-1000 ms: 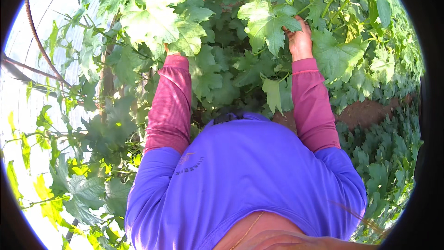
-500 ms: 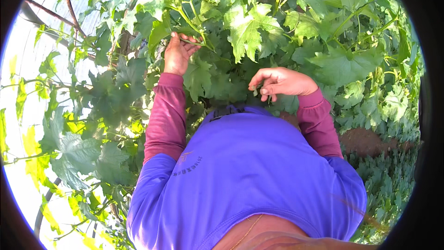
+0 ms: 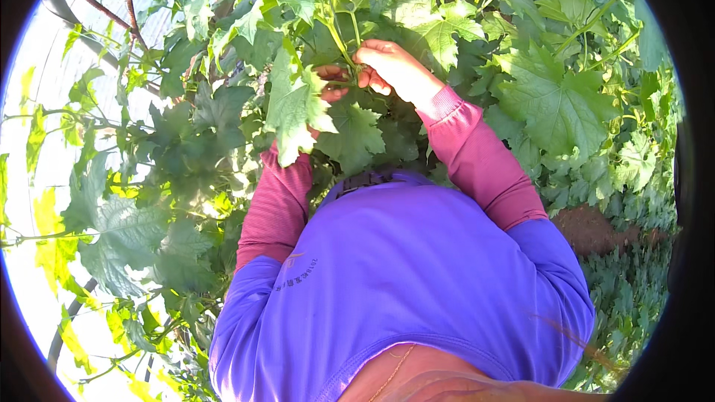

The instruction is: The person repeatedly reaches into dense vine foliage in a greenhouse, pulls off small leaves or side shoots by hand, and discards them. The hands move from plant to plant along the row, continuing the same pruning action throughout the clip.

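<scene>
A green leafy vine stem (image 3: 338, 39) hangs down from the top middle to my two hands. My left hand (image 3: 332, 92) is mostly hidden behind a large lobed leaf (image 3: 292, 101); its visible fingers curl at the stem. From the right, my right hand (image 3: 395, 68) meets it, with thumb and fingers pinched on the stem close to the left fingertips. Any small part between the right fingertips is too hidden to make out. Below the hands hangs another broad leaf (image 3: 354, 138).
Dense foliage (image 3: 555, 100) fills the right side and the top. Brownish rods (image 3: 128, 0) cross at the upper left before a bright pale sheet. More leaves (image 3: 123, 242) stand at the left. Brown soil (image 3: 592, 229) shows at the right.
My right hand has moved up and left to the vine stem beside my left hand. The left hand has turned in behind a leaf, its fingers now more curled.
</scene>
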Motion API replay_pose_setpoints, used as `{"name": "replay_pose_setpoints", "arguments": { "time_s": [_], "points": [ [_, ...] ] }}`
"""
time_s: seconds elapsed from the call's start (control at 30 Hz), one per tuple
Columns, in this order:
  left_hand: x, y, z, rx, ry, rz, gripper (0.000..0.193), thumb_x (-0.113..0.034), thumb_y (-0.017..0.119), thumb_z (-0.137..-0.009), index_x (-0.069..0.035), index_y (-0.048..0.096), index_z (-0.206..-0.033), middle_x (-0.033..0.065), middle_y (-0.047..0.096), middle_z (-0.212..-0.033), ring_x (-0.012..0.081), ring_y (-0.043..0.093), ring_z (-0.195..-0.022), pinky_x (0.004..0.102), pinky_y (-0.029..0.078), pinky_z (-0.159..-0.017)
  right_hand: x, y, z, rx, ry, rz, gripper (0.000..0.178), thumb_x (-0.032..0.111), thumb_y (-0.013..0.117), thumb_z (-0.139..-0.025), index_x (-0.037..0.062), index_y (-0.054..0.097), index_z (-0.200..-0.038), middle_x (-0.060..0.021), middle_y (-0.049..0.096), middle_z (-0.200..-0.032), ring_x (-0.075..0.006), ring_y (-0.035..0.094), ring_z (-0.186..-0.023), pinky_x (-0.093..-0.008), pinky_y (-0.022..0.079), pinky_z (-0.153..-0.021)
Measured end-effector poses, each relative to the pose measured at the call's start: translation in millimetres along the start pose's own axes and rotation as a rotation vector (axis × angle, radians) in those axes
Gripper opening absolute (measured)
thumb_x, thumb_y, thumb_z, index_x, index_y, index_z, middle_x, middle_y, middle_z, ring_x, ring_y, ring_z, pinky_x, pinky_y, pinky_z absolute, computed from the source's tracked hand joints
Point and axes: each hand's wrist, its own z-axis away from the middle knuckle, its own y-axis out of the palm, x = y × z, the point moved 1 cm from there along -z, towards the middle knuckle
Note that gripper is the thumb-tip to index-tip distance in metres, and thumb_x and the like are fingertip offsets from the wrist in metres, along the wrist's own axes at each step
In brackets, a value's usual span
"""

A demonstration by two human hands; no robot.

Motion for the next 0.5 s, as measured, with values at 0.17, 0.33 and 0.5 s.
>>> {"name": "replay_pose_setpoints", "arguments": {
  "time_s": [0.17, 0.33, 0.5],
  "points": [
    [8, -6, -14, 0.23, -0.217, 0.284, 0.052, -0.029, 0.06, -0.079, 0.002, 0.047, -0.12, 0.0141, 0.059, -0.11, 0.0237, 0.058, -0.097, 0.0326, 0.047, -0.078, -15, -9, 2, 0.031, -0.138, -0.161, 0.006, 0.01, 0.053, -0.086, 0.0042, 0.052, -0.085, -0.0066, 0.06, -0.072, -0.0076, 0.051, -0.052, -0.0203, 0.038, -0.042],
    [29, -21, -38, 0.394, -0.34, 0.488, 0.04, -0.028, 0.045, -0.088, 0.002, 0.05, -0.115, 0.0166, 0.06, -0.108, 0.0275, 0.06, -0.095, 0.0355, 0.047, -0.081, -23, -11, 6, 0.038, -0.23, -0.056, 0.012, 0.005, 0.052, -0.083, 0.001, 0.052, -0.095, -0.0035, 0.056, -0.071, -0.0077, 0.05, -0.054, -0.0203, 0.038, -0.045],
    [-9, -11, -36, 0.518, -0.496, 0.124, 0.059, -0.026, 0.058, -0.073, 0.004, 0.048, -0.123, 0.0088, 0.056, -0.101, 0.0164, 0.051, -0.09, 0.0288, 0.04, -0.084, -61, -41, 6, -0.133, -0.193, 0.211, 0.018, 0.005, 0.055, -0.08, 0.0008, 0.057, -0.097, -0.0028, 0.058, -0.077, -0.01, 0.054, -0.068, -0.0246, 0.044, -0.059]
  ]
}}
